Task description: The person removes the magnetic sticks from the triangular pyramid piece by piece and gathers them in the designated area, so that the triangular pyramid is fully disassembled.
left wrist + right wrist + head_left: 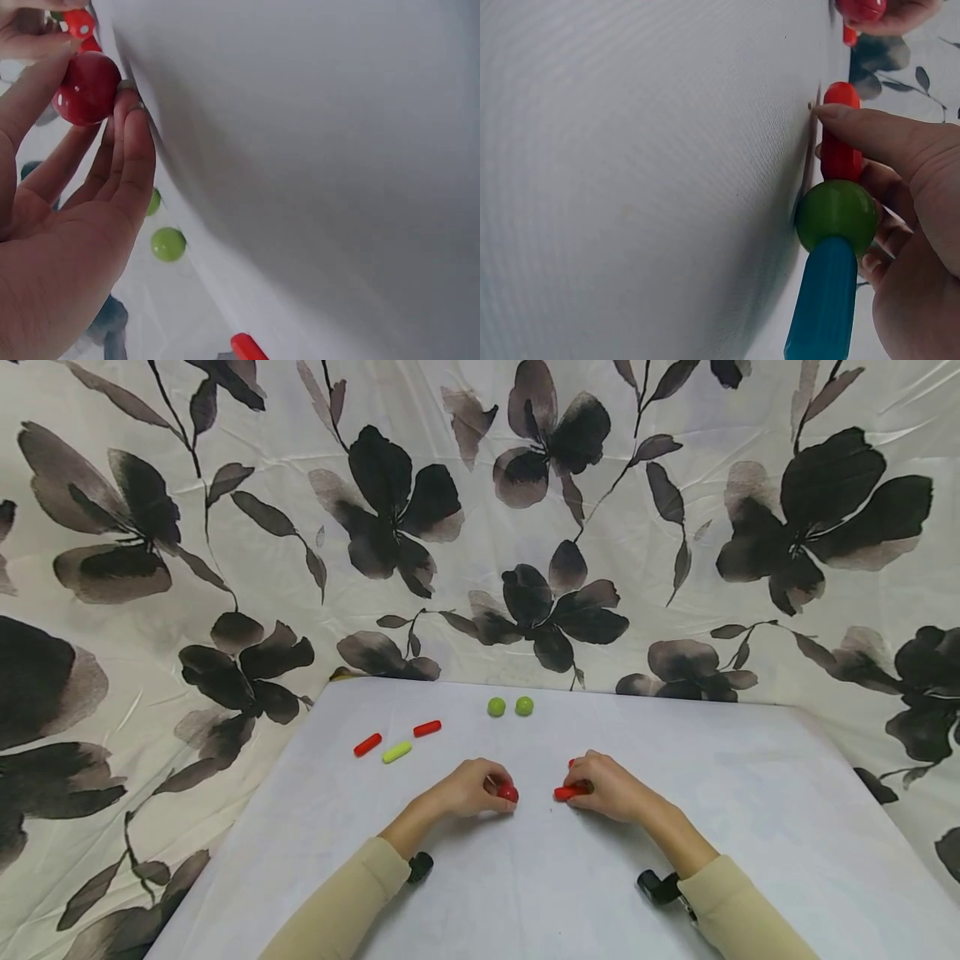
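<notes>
My left hand (474, 787) pinches a glossy red ball (88, 88) between thumb and fingertips, just left of the table's middle. Facing it from the right, my right hand (609, 788) grips a short red rod (841, 131) with thumb and fingers. That rod meets a green ball (836, 216), and a blue rod (822, 300) extends from the ball's other side, seen in the right wrist view. A second bit of red (572, 763) shows by the right fingers in the head view, mostly hidden. A small gap separates the red ball from the red rod's free end.
Two lime-green balls (510, 707) stand near the table's back edge. On the left lie two red rods, one nearer (367, 744) and one farther (427, 728), with a yellow-green rod (397, 752) between them. Floral cloth (540, 527) hangs behind the white table (750, 793).
</notes>
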Available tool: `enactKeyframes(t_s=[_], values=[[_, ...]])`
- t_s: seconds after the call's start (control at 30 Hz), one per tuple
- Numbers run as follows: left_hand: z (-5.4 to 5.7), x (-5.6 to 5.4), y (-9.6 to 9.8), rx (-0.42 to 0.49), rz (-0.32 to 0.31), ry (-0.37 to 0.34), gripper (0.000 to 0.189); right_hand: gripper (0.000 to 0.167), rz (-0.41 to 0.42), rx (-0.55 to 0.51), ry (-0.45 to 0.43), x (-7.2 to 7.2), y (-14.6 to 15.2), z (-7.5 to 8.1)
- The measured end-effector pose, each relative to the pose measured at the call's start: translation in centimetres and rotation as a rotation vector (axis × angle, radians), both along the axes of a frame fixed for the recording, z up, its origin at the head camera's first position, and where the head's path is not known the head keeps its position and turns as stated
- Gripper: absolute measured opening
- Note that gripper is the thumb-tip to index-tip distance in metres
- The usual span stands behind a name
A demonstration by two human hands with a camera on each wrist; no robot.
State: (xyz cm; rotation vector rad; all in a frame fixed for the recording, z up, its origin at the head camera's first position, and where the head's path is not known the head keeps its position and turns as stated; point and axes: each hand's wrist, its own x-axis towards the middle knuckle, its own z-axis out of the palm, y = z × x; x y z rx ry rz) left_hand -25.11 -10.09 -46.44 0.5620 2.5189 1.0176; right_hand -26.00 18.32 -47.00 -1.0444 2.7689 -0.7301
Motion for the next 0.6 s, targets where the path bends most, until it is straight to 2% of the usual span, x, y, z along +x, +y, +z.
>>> enactKeyframes(t_s=[0.13,0.37,0.6], values=[[0.2,-0.5,-0.6,0.016,0.011,0.011,0.027,0.017,-0.007,0.020,0.021,0.2,0.0,0.0],[0.1,-2.0,-0.9,0.031,0.060,0.023,0.029,0.022,-0.037,0.037,0.026,0.7,0.2,0.3],[0.0,-4.3,0.3,0.037,0.098,0.081,0.032,0.033,-0.121,-0.008,0.029,1.1,1.3,0.7]])
